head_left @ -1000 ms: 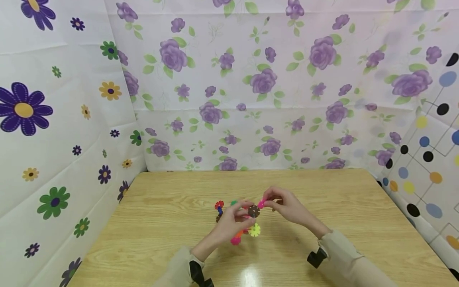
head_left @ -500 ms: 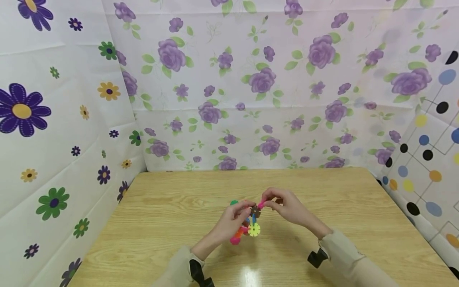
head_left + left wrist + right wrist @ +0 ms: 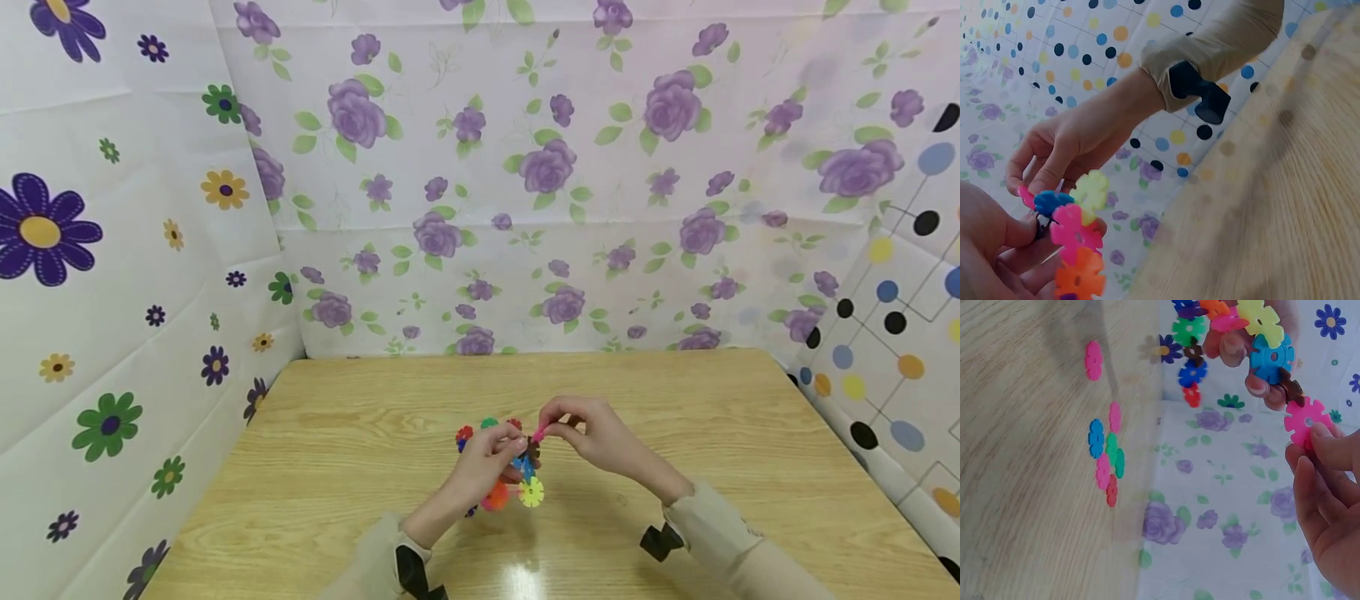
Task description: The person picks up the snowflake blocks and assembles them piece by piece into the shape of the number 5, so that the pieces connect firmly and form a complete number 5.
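Table (image 3: 337, 433): bright from the head, white glare (image 3: 522, 579) at six o'clock, faint shadow (image 3: 531, 527) under the yellow disc (image 3: 532, 492).
Shadows (image 3: 1235, 194): dark from two to five o'clock, left wrist; grey at eleven, right wrist.
Wall cloth (image 3: 480, 167): evenly lit from the head, dim and hazy from both wrists.
Red disc (image 3: 1192, 395): blurred, one o'clock, right wrist.

We log the chain (image 3: 1266, 345) as mixed: pink disc (image 3: 1300, 414), brown disc (image 3: 1292, 387), blue disc (image 3: 1264, 366), yellow disc (image 3: 1259, 320), orange disc (image 3: 1214, 307), green disc (image 3: 1188, 330), red disc (image 3: 1192, 395). Loose discs (image 3: 1112, 449): pink, blue, green, red. Table (image 3: 337, 458): tan, streaky wood grain. Back cloth (image 3: 480, 175) we tag white, purple roses, green leaves. Left cloth (image 3: 150, 358): white; purple, green, yellow daisies. Right cloth (image 3: 873, 346): white, coloured and black dots, thin lines. Sleeves (image 3: 708, 525) beige, straps (image 3: 662, 542) black.
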`<state>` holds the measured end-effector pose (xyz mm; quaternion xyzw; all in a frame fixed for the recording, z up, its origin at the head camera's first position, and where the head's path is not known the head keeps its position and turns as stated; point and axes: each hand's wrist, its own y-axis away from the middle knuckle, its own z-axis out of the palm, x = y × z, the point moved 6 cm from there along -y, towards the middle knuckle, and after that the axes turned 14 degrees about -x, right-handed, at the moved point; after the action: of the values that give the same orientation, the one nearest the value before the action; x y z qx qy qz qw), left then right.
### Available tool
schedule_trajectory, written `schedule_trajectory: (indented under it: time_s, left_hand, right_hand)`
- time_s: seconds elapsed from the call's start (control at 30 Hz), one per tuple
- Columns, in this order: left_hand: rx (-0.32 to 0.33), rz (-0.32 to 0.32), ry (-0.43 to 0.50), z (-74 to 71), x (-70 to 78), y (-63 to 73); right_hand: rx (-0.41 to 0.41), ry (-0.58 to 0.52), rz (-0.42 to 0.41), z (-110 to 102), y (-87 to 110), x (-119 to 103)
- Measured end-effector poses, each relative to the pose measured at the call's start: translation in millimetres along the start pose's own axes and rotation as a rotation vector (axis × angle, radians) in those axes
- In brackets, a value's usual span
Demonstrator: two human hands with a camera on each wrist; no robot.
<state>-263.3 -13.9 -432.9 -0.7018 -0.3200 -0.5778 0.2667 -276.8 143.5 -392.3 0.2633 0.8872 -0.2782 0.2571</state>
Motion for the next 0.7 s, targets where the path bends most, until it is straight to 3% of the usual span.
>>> schedule_trajectory:
  time_s: [0.17, 0.3, 0.5, 0.7]
  left_hand:
    - [0.056, -0.008, 0.051, -1.1, 3.3, 4.0]
    - [0.083, -0.001, 0.081, -1.6, 3.5, 5.7]
    - [0.052, 0.022, 0.099, -0.4, 6.0, 4.6]
    - [0.026, 0.040, 0.018, -3.1, 16.4, 8.2]
  right_hand:
    - [0.039, 0.102, -0.117, -1.8, -3.3, -16.4]
    - [0.060, 0.128, -0.154, -1.6, -5.0, -21.2]
    - [0.058, 0.051, -0.105, -3.9, -5.3, -16.6]
    - [0.086, -0.029, -0.010, -4.7, -4.7, -9.9]
